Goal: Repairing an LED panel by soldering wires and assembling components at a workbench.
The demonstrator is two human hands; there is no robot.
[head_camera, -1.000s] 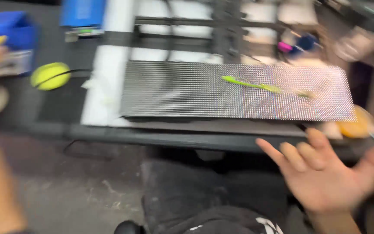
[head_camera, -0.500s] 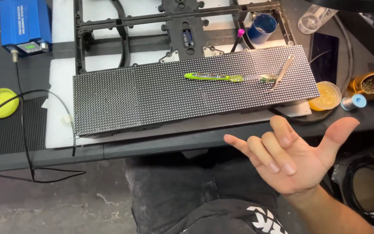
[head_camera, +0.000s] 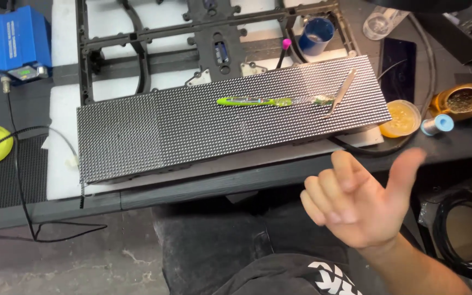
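On my lap side, my right hand point(head_camera: 363, 203) empty, fingers curled, thumb out, near long dotted grey panel point(head_camera: 230, 123), green brush point(head_camera: 255, 101) on top

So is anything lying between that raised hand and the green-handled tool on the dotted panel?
Nothing visible blocks it. The right hand hangs in the air in front of the bench, fingers curled, holding nothing. The green-handled tool lies on the grey dotted panel, with only open panel surface and the table edge between them.

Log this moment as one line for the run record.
right hand: empty, fingers curled, thumb up, off bench | left hand: not in view | LED panel: flat on bench | green tool, tweezers: on panel
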